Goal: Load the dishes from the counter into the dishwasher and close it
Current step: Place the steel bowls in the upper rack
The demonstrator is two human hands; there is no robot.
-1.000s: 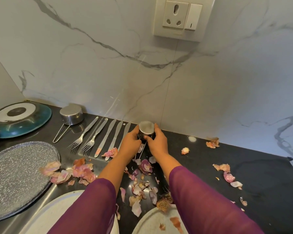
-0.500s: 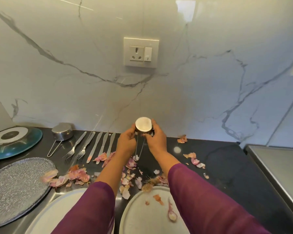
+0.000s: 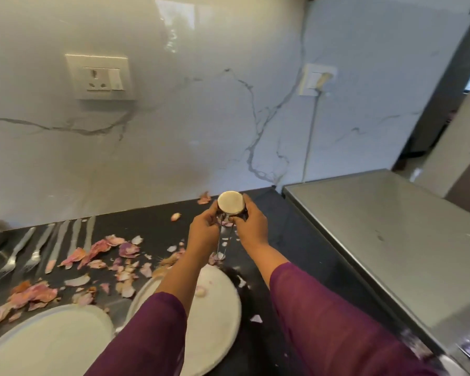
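Cup (image 3: 230, 203) part-hidden: L hand (image 3: 204, 231), R hand (image 3: 251, 226)

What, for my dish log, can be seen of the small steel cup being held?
The small steel cup is round and shiny, its flat pale face turned to the camera. A thin wire loop handle hangs below it. The left hand and right hand grip its sides, holding it above the dark counter.

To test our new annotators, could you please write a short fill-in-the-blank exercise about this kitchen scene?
Left hand and right hand grip one steel cup whose wire handle hangs ___.
Onion peels litter the ___ counter.
The forks lie to the hands' ___.
___ white plates sit nearest the camera.
Missing words: down, black, left, two.
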